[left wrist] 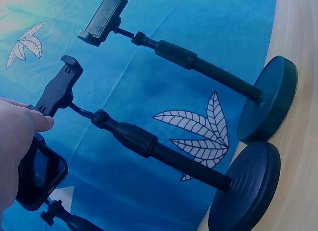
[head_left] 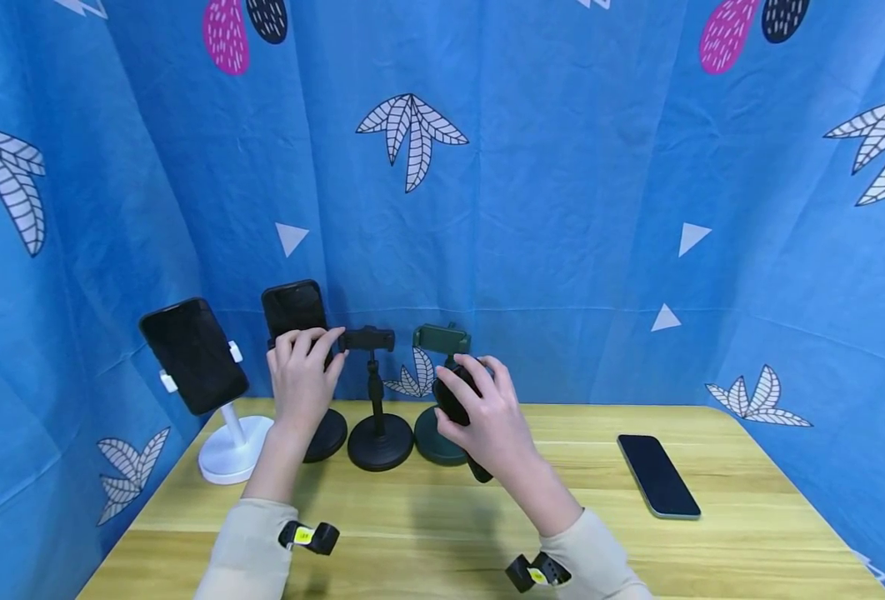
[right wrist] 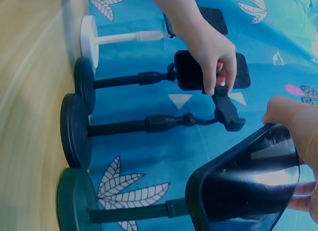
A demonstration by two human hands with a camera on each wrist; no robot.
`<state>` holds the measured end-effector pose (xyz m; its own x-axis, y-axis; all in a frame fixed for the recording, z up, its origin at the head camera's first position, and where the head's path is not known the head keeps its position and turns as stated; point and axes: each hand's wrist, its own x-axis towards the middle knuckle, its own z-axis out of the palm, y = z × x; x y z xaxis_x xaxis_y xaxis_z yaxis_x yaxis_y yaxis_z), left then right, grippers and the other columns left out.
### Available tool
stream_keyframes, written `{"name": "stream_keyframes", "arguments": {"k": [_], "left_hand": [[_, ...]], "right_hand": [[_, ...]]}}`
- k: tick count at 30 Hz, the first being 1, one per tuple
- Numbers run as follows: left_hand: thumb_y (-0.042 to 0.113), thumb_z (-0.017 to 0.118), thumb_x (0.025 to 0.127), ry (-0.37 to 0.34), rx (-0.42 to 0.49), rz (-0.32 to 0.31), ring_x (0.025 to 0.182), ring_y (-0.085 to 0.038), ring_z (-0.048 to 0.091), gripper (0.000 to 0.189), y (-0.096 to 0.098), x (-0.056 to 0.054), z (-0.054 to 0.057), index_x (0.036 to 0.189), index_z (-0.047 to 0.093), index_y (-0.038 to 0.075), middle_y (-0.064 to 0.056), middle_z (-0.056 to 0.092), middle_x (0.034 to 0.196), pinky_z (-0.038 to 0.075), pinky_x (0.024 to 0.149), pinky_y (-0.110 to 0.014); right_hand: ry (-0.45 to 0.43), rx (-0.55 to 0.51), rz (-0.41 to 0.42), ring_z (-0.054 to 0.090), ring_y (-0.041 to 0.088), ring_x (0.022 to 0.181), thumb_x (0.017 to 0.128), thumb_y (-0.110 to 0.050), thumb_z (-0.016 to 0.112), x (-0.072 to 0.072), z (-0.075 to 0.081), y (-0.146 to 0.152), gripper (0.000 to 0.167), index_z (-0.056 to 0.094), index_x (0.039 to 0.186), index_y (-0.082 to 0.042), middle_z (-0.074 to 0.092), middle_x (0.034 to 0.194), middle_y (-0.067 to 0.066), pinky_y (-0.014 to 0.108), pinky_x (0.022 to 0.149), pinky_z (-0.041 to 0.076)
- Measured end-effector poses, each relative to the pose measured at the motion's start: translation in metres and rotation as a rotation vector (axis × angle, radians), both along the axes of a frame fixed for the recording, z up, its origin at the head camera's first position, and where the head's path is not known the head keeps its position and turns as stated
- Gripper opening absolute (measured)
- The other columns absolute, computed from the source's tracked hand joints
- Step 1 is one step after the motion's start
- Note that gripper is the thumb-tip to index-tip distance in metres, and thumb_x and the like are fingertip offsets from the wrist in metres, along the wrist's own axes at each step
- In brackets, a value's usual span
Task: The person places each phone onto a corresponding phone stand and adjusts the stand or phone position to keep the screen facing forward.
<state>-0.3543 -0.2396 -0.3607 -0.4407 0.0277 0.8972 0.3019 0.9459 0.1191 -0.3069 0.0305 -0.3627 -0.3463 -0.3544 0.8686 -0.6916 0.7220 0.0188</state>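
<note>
My left hand pinches the near end of the clamp on a black phone stand; the right wrist view shows thumb and fingers at that clamp's edge. No phone sits in this clamp. In my right hand is a black smartphone, gripped by its edges, tilted, screen facing the right wrist camera. From the head view it hangs in front of the green phone stand, hiding part of its pole. The green stand's clamp holds no phone.
Left of the hands, a white stand carries a black phone. Another black stand bears a second phone, partly behind my left hand. One more phone lies flat on the wooden table. A blue curtain hangs behind.
</note>
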Motion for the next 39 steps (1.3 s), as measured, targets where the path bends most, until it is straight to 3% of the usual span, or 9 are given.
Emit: {"name": "stream_keyframes", "arguments": {"k": [17, 31, 39], "left_hand": [[0.022, 0.078, 0.082, -0.007, 0.004, -0.007, 0.104, -0.033, 0.048, 0.036, 0.0, 0.002, 0.001, 0.116, 0.071, 0.014, -0.014, 0.067, 0.11, 0.038, 0.083, -0.051], [0.024, 0.077, 0.083, -0.026, 0.009, -0.003, 0.105, -0.033, 0.047, 0.036, 0.0, 0.001, 0.0, 0.118, 0.07, 0.015, -0.013, 0.067, 0.111, 0.038, 0.083, -0.049], [0.024, 0.078, 0.083, -0.018, 0.015, -0.005, 0.105, -0.032, 0.047, 0.037, 0.0, 0.0, 0.0, 0.117, 0.071, 0.014, -0.013, 0.067, 0.111, 0.037, 0.083, -0.049]], "right_hand": [[0.045, 0.011, 0.037, 0.056, 0.04, 0.111, 0.076, -0.025, 0.079, -0.004, 0.009, -0.024, 0.046, 0.068, 0.12, -0.016, 0.062, 0.126, 0.014, 0.05, 0.089, 0.054], [0.103, -0.024, 0.089, 0.056, 0.039, 0.11, 0.07, -0.023, 0.085, -0.012, 0.018, -0.04, 0.051, 0.067, 0.117, -0.013, 0.062, 0.123, 0.016, 0.05, 0.088, 0.053], [0.115, -0.036, 0.104, 0.056, 0.036, 0.11, 0.076, -0.027, 0.08, -0.017, 0.025, -0.048, 0.044, 0.067, 0.116, -0.013, 0.063, 0.122, 0.016, 0.048, 0.091, 0.052]]}}
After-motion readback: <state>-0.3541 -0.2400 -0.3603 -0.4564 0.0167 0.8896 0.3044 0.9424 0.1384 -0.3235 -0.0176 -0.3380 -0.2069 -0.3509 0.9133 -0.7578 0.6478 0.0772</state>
